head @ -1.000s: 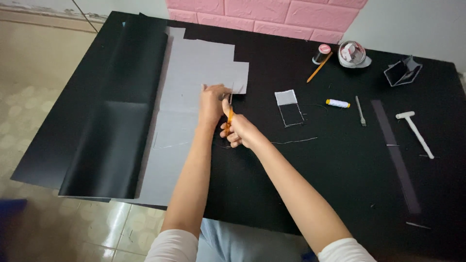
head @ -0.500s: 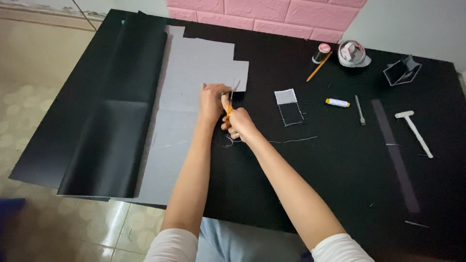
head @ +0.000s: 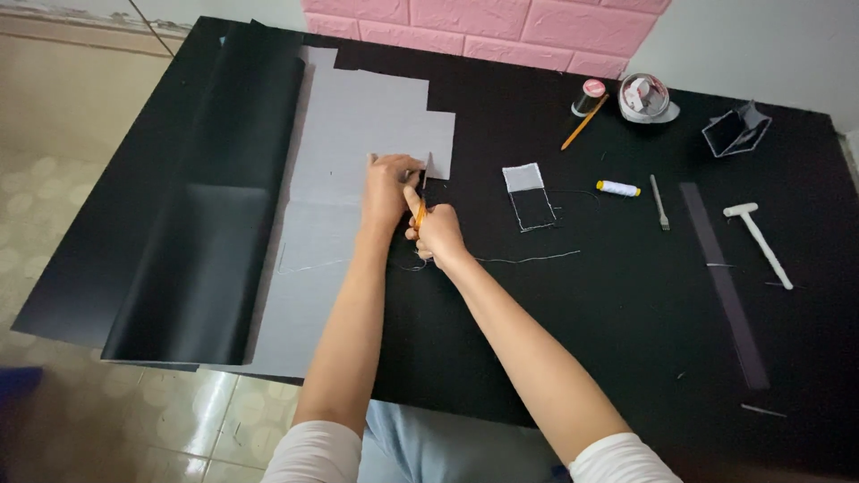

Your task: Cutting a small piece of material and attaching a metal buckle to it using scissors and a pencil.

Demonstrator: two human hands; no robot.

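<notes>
A large grey sheet [head: 358,125] lies on the black table [head: 573,340]. My left hand [head: 386,186] presses flat on the sheet near its stepped right edge. My right hand [head: 435,234] grips orange-handled scissors [head: 419,211], whose blades point up along the sheet's edge right beside my left fingers. A thin strip of the grey sheet stands up at the blades.
A black sheet [head: 192,224] overhangs the table's left side. To the right lie a small stitched black-and-white piece [head: 528,197], a thread spool [head: 617,188], a pencil [head: 583,122], a pronged tool [head: 659,202], a white hammer [head: 759,241], a long dark strip [head: 723,282], a tape roll [head: 644,97].
My right hand with the scissors has edged up along the grey sheet's edge, towards my left hand. The left hand has stayed pressed on the sheet.
</notes>
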